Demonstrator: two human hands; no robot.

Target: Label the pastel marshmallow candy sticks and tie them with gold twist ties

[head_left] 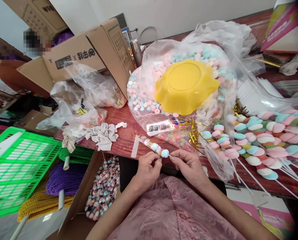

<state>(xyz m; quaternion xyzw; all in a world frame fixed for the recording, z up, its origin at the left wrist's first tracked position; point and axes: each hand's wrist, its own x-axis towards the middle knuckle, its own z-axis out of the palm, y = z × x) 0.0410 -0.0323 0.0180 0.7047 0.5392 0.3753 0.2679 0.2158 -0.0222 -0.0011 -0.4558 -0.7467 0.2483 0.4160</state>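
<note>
A marshmallow skewer (156, 147), sleeved in clear wrap, is held between both hands at the near edge of the table (123, 133). The left hand (147, 168) is closed in a pinch just below its blue end piece; the right hand (189, 165) is pinched on the stick at that same end. Finished skewers (259, 140) are stacked to the right, well apart.

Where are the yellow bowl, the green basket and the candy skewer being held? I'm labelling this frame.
yellow bowl (186, 83): head view, centre of its upturned base.
green basket (16, 173): head view, its slatted side.
candy skewer (156, 147): head view, middle of the wrapped candies.
</note>
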